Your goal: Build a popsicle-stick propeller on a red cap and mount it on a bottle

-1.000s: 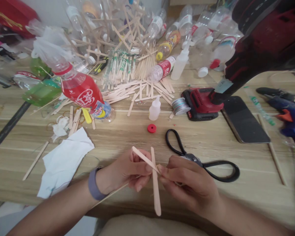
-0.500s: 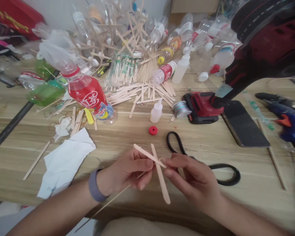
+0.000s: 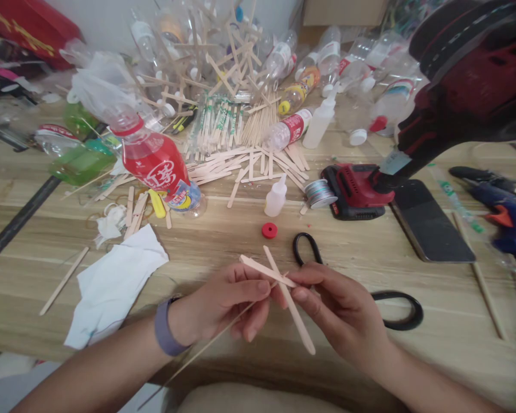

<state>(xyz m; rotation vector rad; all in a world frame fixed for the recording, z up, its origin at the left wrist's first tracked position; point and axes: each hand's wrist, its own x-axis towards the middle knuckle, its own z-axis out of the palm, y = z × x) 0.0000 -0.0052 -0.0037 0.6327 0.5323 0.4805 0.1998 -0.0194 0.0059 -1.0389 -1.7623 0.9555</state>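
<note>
Two flat wooden craft sticks form a slanted cross above the table's front part; the longer-looking craft stick (image 3: 300,324) points down to the right, and the other craft stick (image 3: 258,268) lies across it. My left hand (image 3: 236,298) is closed, thumb and fingers pinching a thin bamboo skewer (image 3: 206,344) against the crossing. The skewer's tail runs down left over my forearm. My right hand (image 3: 339,304) is closed too, its thumb and index fingertips on the right end of the crosswise stick. Black-handled scissors (image 3: 402,295) lie partly hidden behind my right hand.
Ahead are a red cap (image 3: 269,230), a small glue bottle (image 3: 276,198), a thread spool (image 3: 320,194) and a red-black power tool (image 3: 356,192). A phone (image 3: 432,221) lies right, white paper (image 3: 116,287) left, beside a soda bottle (image 3: 159,166). Loose sticks and plastic bottles crowd the back.
The crossed sticks have turned slightly, the lower end of the long one swinging to the right. Both hands keep their hold, and the whole view has shifted a little.
</note>
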